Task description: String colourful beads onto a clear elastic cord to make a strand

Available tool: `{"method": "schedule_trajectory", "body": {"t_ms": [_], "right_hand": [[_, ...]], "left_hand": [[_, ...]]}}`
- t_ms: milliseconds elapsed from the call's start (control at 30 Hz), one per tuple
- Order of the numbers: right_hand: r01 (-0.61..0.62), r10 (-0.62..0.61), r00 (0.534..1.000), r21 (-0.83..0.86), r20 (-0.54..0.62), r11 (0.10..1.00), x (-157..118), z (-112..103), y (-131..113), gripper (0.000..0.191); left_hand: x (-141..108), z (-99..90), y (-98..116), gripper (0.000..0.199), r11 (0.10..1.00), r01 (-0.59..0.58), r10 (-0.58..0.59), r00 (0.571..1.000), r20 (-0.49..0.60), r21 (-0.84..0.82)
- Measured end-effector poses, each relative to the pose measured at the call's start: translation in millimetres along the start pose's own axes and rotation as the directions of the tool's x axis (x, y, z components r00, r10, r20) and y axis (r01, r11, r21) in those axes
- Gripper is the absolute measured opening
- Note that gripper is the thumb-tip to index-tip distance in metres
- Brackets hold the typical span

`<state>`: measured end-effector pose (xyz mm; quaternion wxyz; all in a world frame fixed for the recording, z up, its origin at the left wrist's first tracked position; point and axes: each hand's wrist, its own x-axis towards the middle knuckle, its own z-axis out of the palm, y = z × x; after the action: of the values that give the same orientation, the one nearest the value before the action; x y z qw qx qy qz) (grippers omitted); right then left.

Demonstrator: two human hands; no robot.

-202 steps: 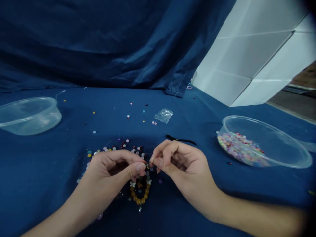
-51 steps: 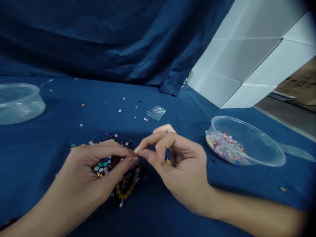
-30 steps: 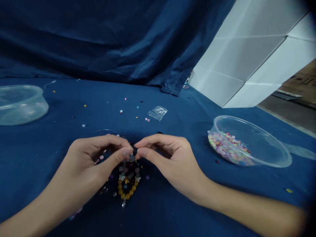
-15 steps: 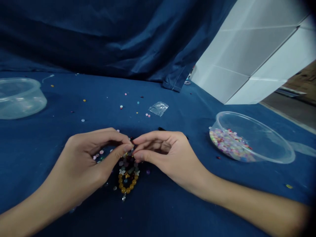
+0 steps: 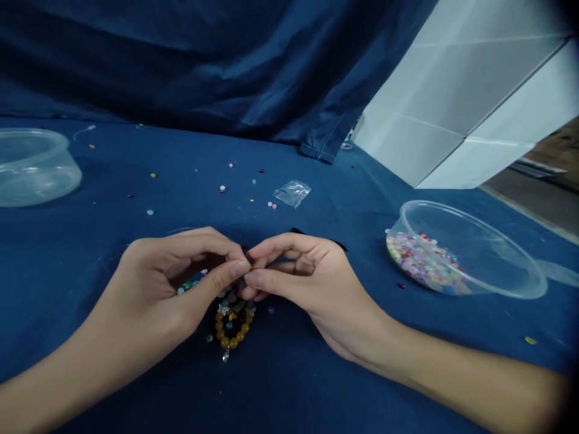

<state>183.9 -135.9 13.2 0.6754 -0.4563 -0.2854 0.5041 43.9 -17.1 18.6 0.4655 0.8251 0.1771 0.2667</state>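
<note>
Blue cloth [image 5: 271, 392] lies beneath the amber-beaded strand [image 5: 233, 342], near your fingers. Your left hand [image 5: 169, 286] pinches closed, nearer your right hand [image 5: 316, 274] than before; the right's grip I can't tell.

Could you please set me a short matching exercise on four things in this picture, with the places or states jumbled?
Things:
1. Amber-coloured beads
2. Clear packet
3. Right-hand bowl
4. White box

Places or states:
A. Cut off by the picture's top edge
B. In a curved row, lower in the picture than the fingertips of the left hand and right hand
C. Holding many small beads of mixed colours
D. Lying near two small pink beads

Right pairs: 1-B, 2-D, 3-C, 4-A.
</note>
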Motion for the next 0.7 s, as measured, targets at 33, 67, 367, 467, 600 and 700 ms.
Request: {"method": "schedule_trajectory", "body": {"t_ms": [33,67,367,467,600,700], "right_hand": [[-0.008,0.009,1.000,0.019,-0.003,1.000,-0.6,0.5,-1.1,0.019],[-0.019,0.019,1.000,0.035,-0.009,0.999,-1.2,0.9,-2.2,0.019],[-0.025,0.027,0.993,0.014,-0.115,1.000,-4.4,3.4,-4.3,0.019],[-0.002,0.005,0.991,0.020,-0.137,1.000,-5.0,5.1,-2.7,0.018],[0.011,-0.004,0.988,0.041,-0.156,0.999,-7.9,7.4,-1.2,0.018],[0.022,-0.014,0.987,0.046,-0.160,0.999,-9.8,9.0,-1.6,0.017]], "left_hand": [[0.3,-0.1,0.0,0.011,1.000,0.005,-0.005,1.000,-0.002,-0.006],[0.6,-0.1,0.1,0.012,1.000,0.011,-0.011,1.000,-0.003,-0.012],[2.2,2.3,2.9,0.009,0.990,0.093,-0.097,0.995,-0.038,-0.109],[1.5,2.8,3.2,0.010,0.986,0.111,-0.115,0.993,-0.028,-0.123],[-0.4,3.1,2.5,0.008,0.979,0.124,-0.126,0.992,-0.002,-0.163],[-0.8,3.9,2.5,0.008,0.976,0.115,-0.116,0.993,0.003,-0.185]]}}
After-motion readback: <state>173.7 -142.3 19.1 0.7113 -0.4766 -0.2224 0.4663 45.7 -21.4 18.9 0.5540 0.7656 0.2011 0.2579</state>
